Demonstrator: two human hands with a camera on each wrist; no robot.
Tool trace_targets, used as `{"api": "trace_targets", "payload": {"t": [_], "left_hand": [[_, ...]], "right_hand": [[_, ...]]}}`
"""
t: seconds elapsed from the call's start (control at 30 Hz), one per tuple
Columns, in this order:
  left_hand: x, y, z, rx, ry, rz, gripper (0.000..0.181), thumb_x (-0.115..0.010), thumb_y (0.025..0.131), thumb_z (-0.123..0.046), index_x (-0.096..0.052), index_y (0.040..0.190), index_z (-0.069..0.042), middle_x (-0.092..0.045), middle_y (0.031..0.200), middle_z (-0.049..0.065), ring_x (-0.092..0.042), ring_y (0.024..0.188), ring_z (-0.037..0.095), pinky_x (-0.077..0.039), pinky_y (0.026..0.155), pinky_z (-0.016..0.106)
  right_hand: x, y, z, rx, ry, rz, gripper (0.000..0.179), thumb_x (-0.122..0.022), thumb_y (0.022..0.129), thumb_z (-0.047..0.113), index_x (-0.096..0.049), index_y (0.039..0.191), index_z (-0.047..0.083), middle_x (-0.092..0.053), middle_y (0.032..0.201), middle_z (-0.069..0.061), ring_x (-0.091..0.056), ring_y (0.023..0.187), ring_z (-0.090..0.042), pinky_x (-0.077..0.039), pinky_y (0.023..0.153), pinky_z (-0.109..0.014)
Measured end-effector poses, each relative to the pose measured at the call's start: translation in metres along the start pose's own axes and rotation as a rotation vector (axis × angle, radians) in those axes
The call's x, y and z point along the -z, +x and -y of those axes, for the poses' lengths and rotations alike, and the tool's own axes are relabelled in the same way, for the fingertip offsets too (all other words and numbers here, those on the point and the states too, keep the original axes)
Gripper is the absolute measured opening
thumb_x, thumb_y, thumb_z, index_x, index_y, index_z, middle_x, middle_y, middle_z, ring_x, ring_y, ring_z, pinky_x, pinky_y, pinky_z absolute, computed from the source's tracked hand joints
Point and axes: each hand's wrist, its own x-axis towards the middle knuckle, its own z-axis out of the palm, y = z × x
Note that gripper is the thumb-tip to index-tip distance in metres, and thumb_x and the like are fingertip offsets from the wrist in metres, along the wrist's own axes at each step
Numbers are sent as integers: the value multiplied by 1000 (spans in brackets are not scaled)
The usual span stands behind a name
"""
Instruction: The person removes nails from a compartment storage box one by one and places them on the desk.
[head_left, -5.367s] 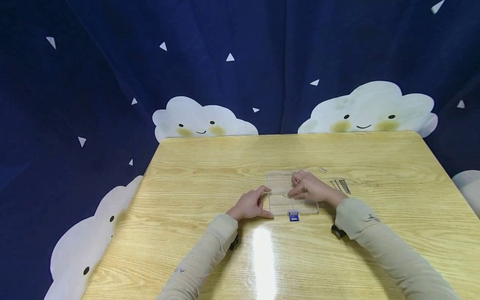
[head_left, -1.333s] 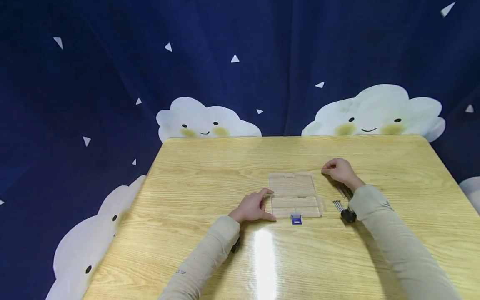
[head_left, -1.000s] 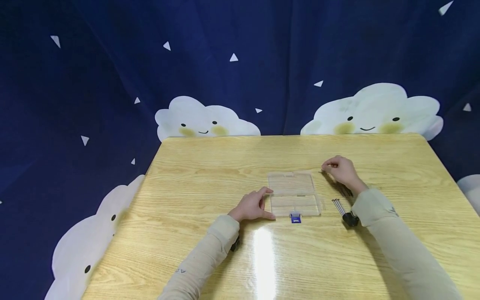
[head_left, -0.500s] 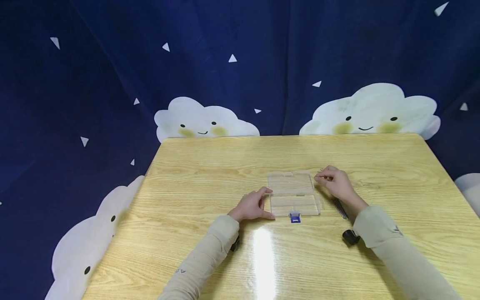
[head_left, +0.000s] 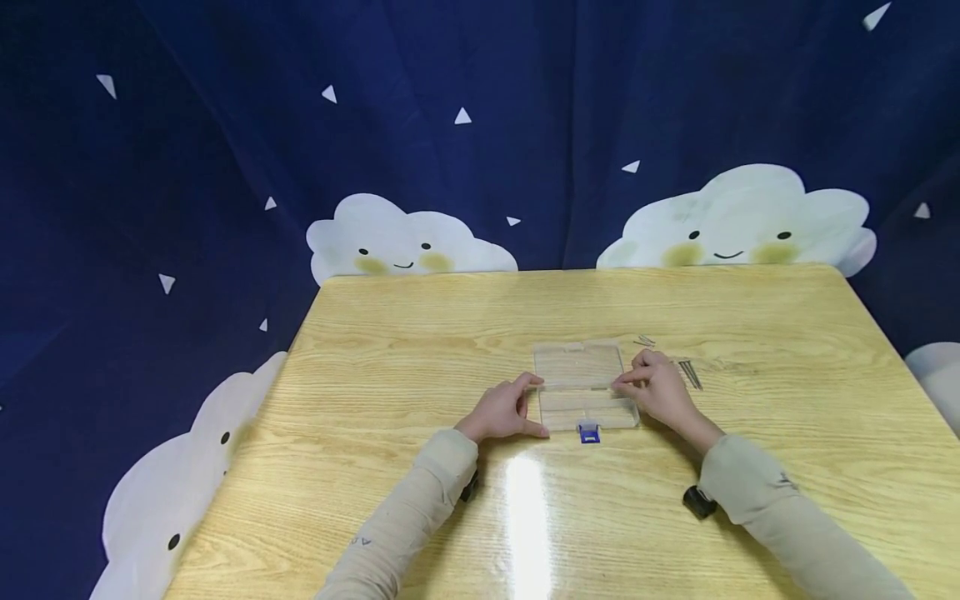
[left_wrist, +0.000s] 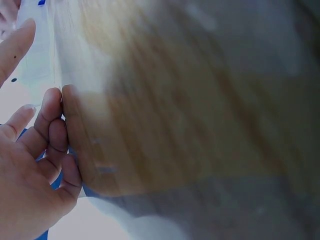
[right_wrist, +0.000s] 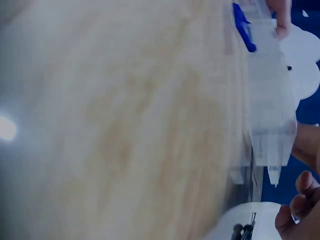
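Note:
A clear plastic box with a blue latch lies on the table, its clear lid folded back. My left hand grips the box's left side, thumb at the front corner and a finger near the hinge. Over the box's right end, my right hand has thumb and index finger pinched together on what looks like a small nail, mostly hidden by the fingertips. Curled fingers of that hand show beside the box end in the right wrist view.
Several small nails lie behind the right hand. Longer dark nails lie to its right, partly hidden by it. A wood-grain table ends at a dark blue curtain with clouds.
My right hand has come from the small nails, leftward and toward me, to the box's right end. Earlier it was over the box. The left hand keeps its grip.

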Motion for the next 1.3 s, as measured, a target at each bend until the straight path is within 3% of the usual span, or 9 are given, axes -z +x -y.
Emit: {"api": "trace_targets", "payload": {"t": [0.27,0.53,0.8,0.93,1.2,1.3], "left_hand": [[2,0,0,-9,3,-2,74,-78,70,-39,-43,130,-14,-52,59,-6,-46,52,5,-37,57,21],[2,1,2,-5,17,0,74,-77,70,-40,-43,130,-14,-53,61,-4,-46,52,6,-38,56,21],[2,1,4,-2,12,-3,75,-77,69,-41,-43,130,-15,-52,60,-5,-46,52,6,-38,56,21],[1,2,5,2,13,-4,75,-77,69,-42,-43,130,-15,-51,61,-6,-46,53,6,-38,57,21],[0,2,2,6,11,-1,76,-77,69,-42,-43,130,-15,-51,60,-7,-46,52,6,-37,57,21],[0,2,1,6,10,1,75,-77,69,-42,-43,130,-15,-51,59,-7,-46,52,6,-38,57,21]], "right_hand": [[3,7,7,29,-144,158,8,-77,70,7,-74,76,3,-36,71,2,-31,70,-18,-26,61,-30],[7,18,9,15,-145,333,9,-73,74,9,-74,82,4,-37,73,1,-29,73,-19,-23,64,-32],[7,22,10,23,-128,382,7,-72,75,9,-75,81,8,-33,73,2,-26,71,-18,-21,62,-31],[7,25,8,115,-94,382,8,-74,73,7,-76,81,9,-31,71,4,-26,70,-17,-22,63,-30],[0,35,-3,411,-107,354,15,-79,68,9,-76,82,14,-35,72,6,-26,71,-11,-25,61,-25],[-2,37,-5,476,-108,345,15,-79,68,10,-76,82,13,-36,73,6,-27,71,-10,-26,59,-23]]}}
